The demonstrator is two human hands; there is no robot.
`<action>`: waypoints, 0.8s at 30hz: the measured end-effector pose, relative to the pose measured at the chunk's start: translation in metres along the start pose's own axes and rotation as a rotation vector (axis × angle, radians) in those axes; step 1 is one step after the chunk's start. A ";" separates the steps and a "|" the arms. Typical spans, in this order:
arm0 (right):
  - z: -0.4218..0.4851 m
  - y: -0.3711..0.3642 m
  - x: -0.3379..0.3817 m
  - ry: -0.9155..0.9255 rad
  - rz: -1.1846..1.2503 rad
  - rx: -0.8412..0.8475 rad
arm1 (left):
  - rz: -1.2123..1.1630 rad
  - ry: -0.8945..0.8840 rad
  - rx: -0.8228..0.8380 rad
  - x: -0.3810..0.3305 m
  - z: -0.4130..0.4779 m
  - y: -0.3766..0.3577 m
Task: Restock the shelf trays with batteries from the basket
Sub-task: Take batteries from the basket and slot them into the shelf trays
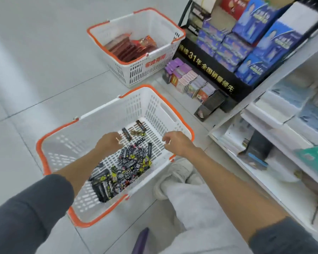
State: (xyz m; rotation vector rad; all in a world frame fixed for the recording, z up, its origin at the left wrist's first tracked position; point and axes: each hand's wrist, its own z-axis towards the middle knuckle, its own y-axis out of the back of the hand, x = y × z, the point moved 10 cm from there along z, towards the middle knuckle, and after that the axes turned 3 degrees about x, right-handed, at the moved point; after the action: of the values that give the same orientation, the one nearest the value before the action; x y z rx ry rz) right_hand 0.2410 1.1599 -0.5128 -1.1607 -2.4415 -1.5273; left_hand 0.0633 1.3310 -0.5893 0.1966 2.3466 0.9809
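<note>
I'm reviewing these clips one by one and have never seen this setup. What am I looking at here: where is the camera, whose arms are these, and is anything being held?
There is no machine: a person works with bare hands, and the single picture comes from a camera worn on their head, looking forward and down. The left hand and right hand reach over the near basket on the floor, which holds a heap of black battery packs. Both hands have curled fingers; blur hides whether they pinch anything. A second basket farther off holds red packets. Store shelves stand at the right.
</note>
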 end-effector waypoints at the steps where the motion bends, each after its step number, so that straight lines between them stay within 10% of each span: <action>1: 0.015 -0.013 -0.003 0.002 0.003 0.033 | -0.014 0.046 0.022 0.015 0.012 -0.014; 11: 0.094 -0.057 -0.036 0.077 0.018 0.135 | 0.076 0.248 0.171 0.078 0.094 -0.146; 24: 0.098 -0.048 -0.032 0.064 0.171 0.071 | -0.077 0.388 -0.255 0.078 0.086 -0.149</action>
State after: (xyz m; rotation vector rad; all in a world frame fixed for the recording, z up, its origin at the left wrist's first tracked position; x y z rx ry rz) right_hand 0.2680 1.2076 -0.6125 -1.2504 -2.2698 -1.3968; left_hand 0.0606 1.3033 -0.7760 -0.2015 2.5120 1.3659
